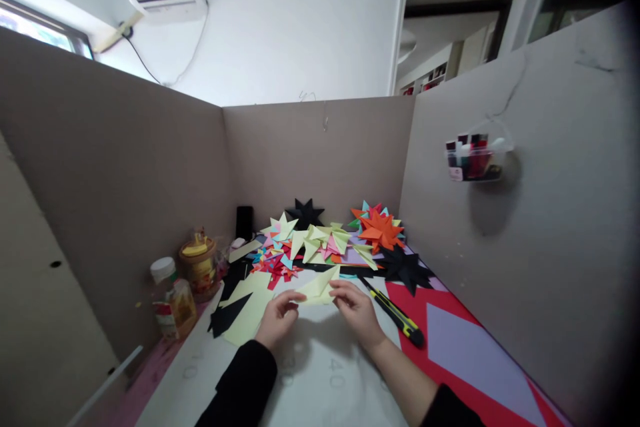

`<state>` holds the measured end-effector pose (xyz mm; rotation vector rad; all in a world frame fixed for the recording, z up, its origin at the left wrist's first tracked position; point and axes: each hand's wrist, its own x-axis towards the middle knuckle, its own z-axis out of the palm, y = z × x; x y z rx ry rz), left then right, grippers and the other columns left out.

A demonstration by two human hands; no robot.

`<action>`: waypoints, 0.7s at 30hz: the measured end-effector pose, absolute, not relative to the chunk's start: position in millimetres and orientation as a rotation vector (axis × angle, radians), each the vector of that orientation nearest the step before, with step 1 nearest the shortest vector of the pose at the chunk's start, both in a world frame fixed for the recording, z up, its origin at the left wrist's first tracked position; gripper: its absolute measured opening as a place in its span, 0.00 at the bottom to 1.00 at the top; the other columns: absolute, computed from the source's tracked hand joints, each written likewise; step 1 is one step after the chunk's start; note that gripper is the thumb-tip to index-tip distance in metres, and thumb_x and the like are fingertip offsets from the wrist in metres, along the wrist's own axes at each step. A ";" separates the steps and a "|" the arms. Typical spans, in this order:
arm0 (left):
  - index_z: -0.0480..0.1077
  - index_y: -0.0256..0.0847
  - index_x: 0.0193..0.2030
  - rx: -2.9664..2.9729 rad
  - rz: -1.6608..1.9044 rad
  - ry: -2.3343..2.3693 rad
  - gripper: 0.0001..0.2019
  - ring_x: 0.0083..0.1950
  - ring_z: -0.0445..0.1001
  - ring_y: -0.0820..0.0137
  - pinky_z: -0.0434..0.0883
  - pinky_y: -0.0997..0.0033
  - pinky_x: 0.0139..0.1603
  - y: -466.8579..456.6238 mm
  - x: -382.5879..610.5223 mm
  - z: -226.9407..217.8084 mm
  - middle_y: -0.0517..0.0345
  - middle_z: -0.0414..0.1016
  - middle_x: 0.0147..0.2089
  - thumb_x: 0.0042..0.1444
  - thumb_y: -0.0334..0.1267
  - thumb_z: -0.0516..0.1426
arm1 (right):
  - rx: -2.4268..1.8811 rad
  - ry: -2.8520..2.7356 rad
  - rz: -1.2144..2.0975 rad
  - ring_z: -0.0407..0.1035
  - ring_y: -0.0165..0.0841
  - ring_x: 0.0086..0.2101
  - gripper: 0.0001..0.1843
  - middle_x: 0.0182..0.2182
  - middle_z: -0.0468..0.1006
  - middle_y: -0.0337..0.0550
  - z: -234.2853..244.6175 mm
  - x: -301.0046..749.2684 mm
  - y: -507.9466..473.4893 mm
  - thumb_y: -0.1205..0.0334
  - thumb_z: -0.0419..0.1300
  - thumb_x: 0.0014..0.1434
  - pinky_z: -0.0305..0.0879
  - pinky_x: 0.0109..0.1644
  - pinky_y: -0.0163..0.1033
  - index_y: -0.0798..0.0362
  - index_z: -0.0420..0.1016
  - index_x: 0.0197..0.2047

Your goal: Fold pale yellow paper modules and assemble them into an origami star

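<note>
Here the left hand (279, 318) and right hand (357, 310) meet, fingers (341, 288) of both pinching the folded yellow paper (320, 285) over the bench (307, 393), the cutter (397, 313) lying beside the right hand.

Fingertips of the left hand (279, 317) and right hand (357, 310) hide parts of the folded paper (320, 285) from us. We lose the left sleeve (245, 380) and right sleeve (450, 409) at the bottom edge; the red sheet (413, 307), partly covered by the lavender sheet (475, 357), is cut off there too. Jar (183, 310) label: too small for us to read. Small bottles (479, 157) in the hanging tub (494, 173): blurred, lettering illegible. We see the window (37, 25) cut by the left edge.
</note>
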<state>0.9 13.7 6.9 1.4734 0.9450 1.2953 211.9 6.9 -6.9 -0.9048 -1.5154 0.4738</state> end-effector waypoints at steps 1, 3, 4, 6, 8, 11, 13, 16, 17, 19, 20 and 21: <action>0.79 0.40 0.31 1.531 1.319 0.968 0.10 0.41 0.74 0.63 0.70 0.67 0.44 13.5 0.9 7.2 0.49 0.76 0.41 0.39 0.29 0.61 | -0.898 -1.522 0.480 0.71 0.40 0.44 0.08 0.42 0.77 0.48 -7.1 211.7 6.9 0.67 0.57 0.53 0.68 0.47 0.47 0.47 0.78 0.32; 0.79 0.41 0.28 1.627 1.360 1.015 0.07 0.42 0.74 0.61 0.70 0.66 0.44 12.8 0.7 8.5 0.49 0.76 0.39 0.39 0.31 0.63 | -0.886 -1.542 0.473 0.72 0.39 0.44 0.08 0.42 0.78 0.48 -6.9 211.5 6.3 0.67 0.58 0.53 0.67 0.48 0.47 0.47 0.78 0.31; 0.79 0.41 0.28 1.665 1.369 1.040 0.06 0.43 0.73 0.60 0.70 0.65 0.45 12.2 0.5 9.3 0.49 0.76 0.38 0.39 0.32 0.64 | -0.881 -1.553 0.466 0.72 0.39 0.43 0.08 0.41 0.78 0.48 -6.5 211.5 5.7 0.68 0.58 0.53 0.67 0.48 0.47 0.47 0.77 0.31; 0.79 0.43 0.26 1.724 1.381 1.078 0.04 0.43 0.74 0.59 0.70 0.63 0.46 11.0 0.2 11.3 0.49 0.77 0.35 0.40 0.34 0.64 | -0.874 -1.569 0.460 0.71 0.40 0.44 0.08 0.41 0.78 0.47 -5.4 211.2 4.0 0.68 0.58 0.52 0.67 0.49 0.47 0.48 0.77 0.30; 0.79 0.45 0.26 1.757 1.401 1.092 0.03 0.40 0.74 0.59 0.70 0.61 0.45 9.6 -0.1 13.1 0.49 0.78 0.33 0.41 0.35 0.64 | -0.867 -1.552 0.478 0.70 0.40 0.47 0.07 0.45 0.76 0.48 -4.4 210.3 2.5 0.68 0.58 0.52 0.66 0.50 0.47 0.48 0.77 0.30; 0.79 0.47 0.26 1.764 1.459 1.092 0.02 0.37 0.75 0.60 0.71 0.59 0.44 8.0 -0.7 14.8 0.50 0.78 0.32 0.41 0.37 0.65 | -0.837 -1.458 0.593 0.69 0.41 0.48 0.05 0.54 0.68 0.51 -4.2 208.6 1.7 0.66 0.59 0.52 0.66 0.51 0.47 0.50 0.77 0.31; 0.79 0.47 0.25 1.763 1.500 1.089 0.02 0.36 0.76 0.60 0.71 0.60 0.44 7.6 -1.0 14.7 0.51 0.79 0.31 0.41 0.37 0.66 | -0.814 -1.383 0.691 0.70 0.40 0.48 0.04 0.56 0.64 0.51 -4.9 208.0 2.7 0.64 0.61 0.52 0.67 0.50 0.46 0.50 0.76 0.32; 0.79 0.47 0.26 1.810 1.534 1.067 0.02 0.36 0.76 0.61 0.72 0.61 0.43 8.2 -1.3 12.4 0.51 0.79 0.31 0.42 0.37 0.65 | -0.803 -1.334 0.740 0.69 0.40 0.46 0.03 0.47 0.70 0.50 -6.7 208.3 5.8 0.61 0.64 0.49 0.69 0.46 0.43 0.50 0.77 0.30; 0.79 0.46 0.27 1.834 1.536 1.054 0.03 0.36 0.76 0.62 0.72 0.62 0.42 8.5 -1.2 11.4 0.52 0.79 0.31 0.42 0.37 0.65 | -0.800 -1.333 0.740 0.69 0.39 0.45 0.04 0.44 0.72 0.49 -7.2 208.6 6.8 0.61 0.65 0.48 0.69 0.45 0.42 0.50 0.77 0.29; 0.79 0.45 0.27 1.867 1.532 1.036 0.03 0.35 0.76 0.63 0.73 0.62 0.41 8.9 -0.7 9.6 0.52 0.79 0.31 0.43 0.37 0.65 | -0.789 -1.332 0.755 0.70 0.38 0.41 0.04 0.38 0.73 0.47 -8.0 209.1 8.0 0.61 0.66 0.47 0.69 0.42 0.41 0.51 0.77 0.28; 0.79 0.44 0.27 1.872 1.529 1.037 0.03 0.35 0.76 0.63 0.73 0.63 0.41 9.0 -0.3 8.9 0.52 0.79 0.32 0.43 0.37 0.65 | -0.785 -1.326 0.769 0.70 0.37 0.39 0.04 0.37 0.74 0.46 -8.2 209.1 8.2 0.61 0.66 0.46 0.69 0.42 0.41 0.51 0.77 0.28; 0.79 0.43 0.27 1.868 1.527 1.046 0.03 0.36 0.76 0.63 0.73 0.63 0.41 8.9 0.2 8.4 0.52 0.79 0.32 0.43 0.37 0.64 | -0.786 -1.319 0.787 0.70 0.36 0.38 0.05 0.36 0.74 0.45 -8.4 208.9 8.1 0.61 0.66 0.46 0.68 0.40 0.40 0.51 0.76 0.28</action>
